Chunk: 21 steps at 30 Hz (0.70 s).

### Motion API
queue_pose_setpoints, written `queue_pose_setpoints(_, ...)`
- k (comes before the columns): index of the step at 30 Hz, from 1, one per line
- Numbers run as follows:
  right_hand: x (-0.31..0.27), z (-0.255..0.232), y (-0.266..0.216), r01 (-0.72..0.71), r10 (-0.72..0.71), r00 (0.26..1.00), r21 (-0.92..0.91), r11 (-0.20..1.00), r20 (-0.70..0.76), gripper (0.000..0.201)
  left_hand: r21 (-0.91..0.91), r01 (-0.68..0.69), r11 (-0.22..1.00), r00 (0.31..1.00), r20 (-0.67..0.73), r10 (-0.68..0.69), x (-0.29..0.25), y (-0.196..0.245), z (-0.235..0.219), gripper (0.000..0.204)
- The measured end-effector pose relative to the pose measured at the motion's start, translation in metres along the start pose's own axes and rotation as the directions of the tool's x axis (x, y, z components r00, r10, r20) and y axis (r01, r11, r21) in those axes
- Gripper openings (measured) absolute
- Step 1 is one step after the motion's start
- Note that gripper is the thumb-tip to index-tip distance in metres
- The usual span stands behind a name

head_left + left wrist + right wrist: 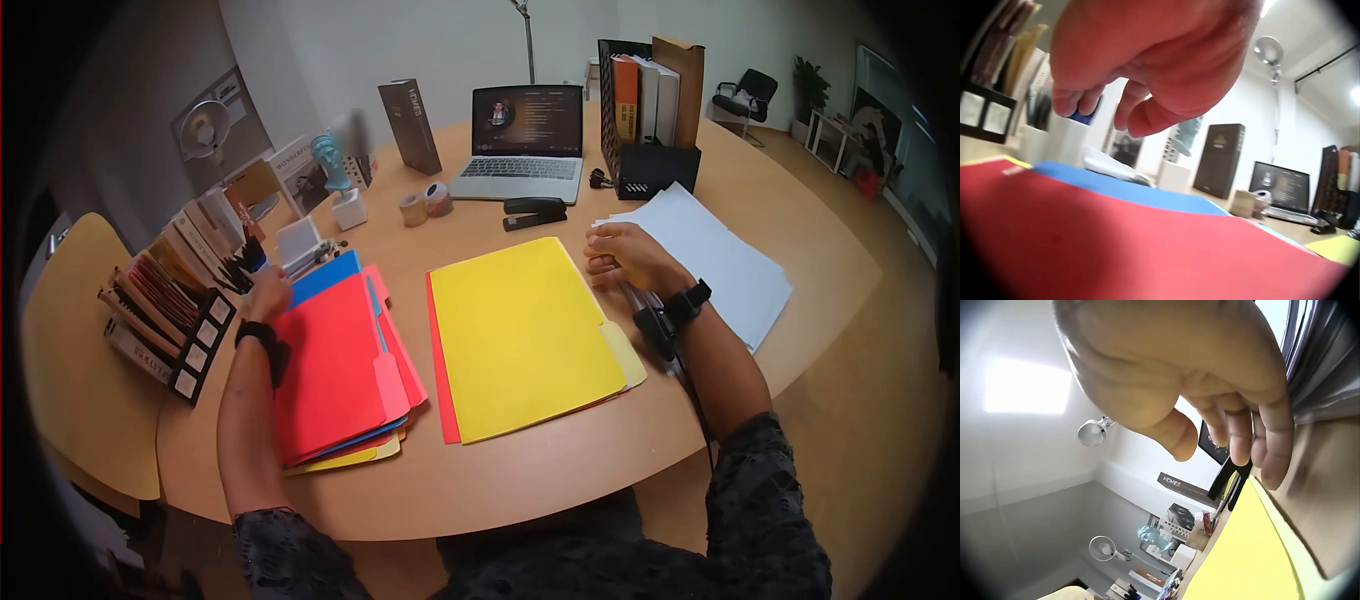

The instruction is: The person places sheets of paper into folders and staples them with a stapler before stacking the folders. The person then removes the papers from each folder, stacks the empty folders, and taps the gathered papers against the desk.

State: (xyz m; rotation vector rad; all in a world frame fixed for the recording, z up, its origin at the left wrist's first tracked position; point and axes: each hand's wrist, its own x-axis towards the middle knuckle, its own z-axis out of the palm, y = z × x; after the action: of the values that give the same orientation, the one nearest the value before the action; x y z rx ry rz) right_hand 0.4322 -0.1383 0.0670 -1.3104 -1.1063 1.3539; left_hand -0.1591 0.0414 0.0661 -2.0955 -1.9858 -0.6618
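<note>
My left hand is above the left edge of a stack of folders, a red folder on top and a blue folder showing behind it. In the left wrist view, the left hand has loosely bent fingers with nothing between them. My right hand is by the upper right corner of a yellow folder, which lies over a red one. Its fingers hang loosely bent and hold nothing in the right wrist view. Glossy clear plastic shows beside that hand.
White paper sheets lie right of the right hand. Farther back are a stapler, tape rolls, a laptop and a black file holder. A bust and a book rack stand at left.
</note>
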Motion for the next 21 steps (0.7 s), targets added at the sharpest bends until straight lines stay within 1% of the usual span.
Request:
queue_pose_setpoints(1,-0.003,0.003,-0.002,-0.013,0.012,1.0,-0.012,1.0,-0.018,0.021,-0.12,0.027,0.992,0.993,0.121,-0.012,-0.01,0.043,-0.008,0.023)
queue_pose_setpoints(2,-0.004,0.005,-0.003,-0.025,0.024,0.999,-0.024,0.999,-0.034,0.021,-0.326,-0.053,0.944,0.982,0.153,0.108,-0.013,0.067,0.003,0.024)
queue_pose_setpoints(3,-0.004,0.005,-0.003,-0.025,0.024,0.999,-0.026,0.999,-0.035,0.021,-0.52,-0.117,0.846,0.96,0.159,0.23,-0.016,0.09,0.014,0.026)
queue_pose_setpoints(4,-0.003,0.004,-0.003,-0.028,0.028,0.999,-0.017,0.999,-0.017,0.022,-0.618,0.021,0.786,0.924,0.312,0.221,-0.028,0.13,0.008,0.026)
queue_pose_setpoints(5,-0.003,0.003,-0.001,-0.033,0.033,0.999,-0.007,0.999,-0.001,0.023,-0.682,0.172,0.711,0.859,0.457,0.231,-0.041,0.171,-0.003,0.027)
queue_pose_setpoints(6,-0.002,0.001,0.0,-0.035,0.035,0.999,-0.008,0.999,-0.004,0.023,-0.681,0.243,0.691,0.791,0.551,0.265,-0.051,0.195,-0.009,0.026)
queue_pose_setpoints(7,-0.001,-0.001,0.002,-0.034,0.034,0.999,-0.01,0.999,0.021,0.023,-0.641,0.292,0.709,0.724,0.633,0.274,-0.058,0.213,-0.008,0.024)
queue_pose_setpoints(8,0.0,-0.002,0.002,-0.03,0.031,0.999,-0.01,0.999,0.045,0.024,-0.643,0.289,0.709,0.723,0.632,0.278,-0.063,0.226,-0.004,0.024)
queue_pose_setpoints(10,-0.005,0.002,0.001,-0.018,0.018,1.0,0.01,1.0,0.022,0.022,-0.638,0.341,0.691,0.676,0.677,0.291,-0.073,0.24,0.005,0.023)
queue_pose_setpoints(12,-0.006,0.002,0.002,-0.006,0.006,1.0,0.036,0.999,0.002,0.019,-0.639,0.354,0.683,0.667,0.684,0.295,-0.076,0.243,0.014,0.024)
queue_pose_setpoints(15,-0.002,0.004,0.002,-0.008,0.01,1.0,0.082,0.997,-0.02,0.021,-0.646,0.366,0.67,0.693,0.67,0.267,-0.082,0.242,0.018,0.023)
queue_pose_setpoints(17,-0.006,0.01,-0.003,-0.031,0.051,0.995,0.215,0.976,-0.088,0.013,-0.665,0.395,0.633,0.714,0.656,0.244,-0.085,0.243,0.017,0.022)
queue_pose_setpoints(18,-0.006,0.011,-0.003,-0.026,0.045,0.996,0.215,0.976,-0.083,0.013,-0.666,0.392,0.635,0.719,0.652,0.24,-0.088,0.245,0.017,0.022)
queue_pose_setpoints(20,-0.004,0.011,0.003,-0.106,0.055,0.987,0.352,0.93,0.152,0.008,-0.712,0.429,0.556,0.755,0.62,0.211,-0.091,0.247,0.014,0.02)
queue_pose_setpoints(21,0.001,0.011,0.009,-0.101,0.047,0.986,0.354,0.93,0.157,0.008,-0.712,0.424,0.559,0.76,0.616,0.207,-0.089,0.245,0.014,0.02)
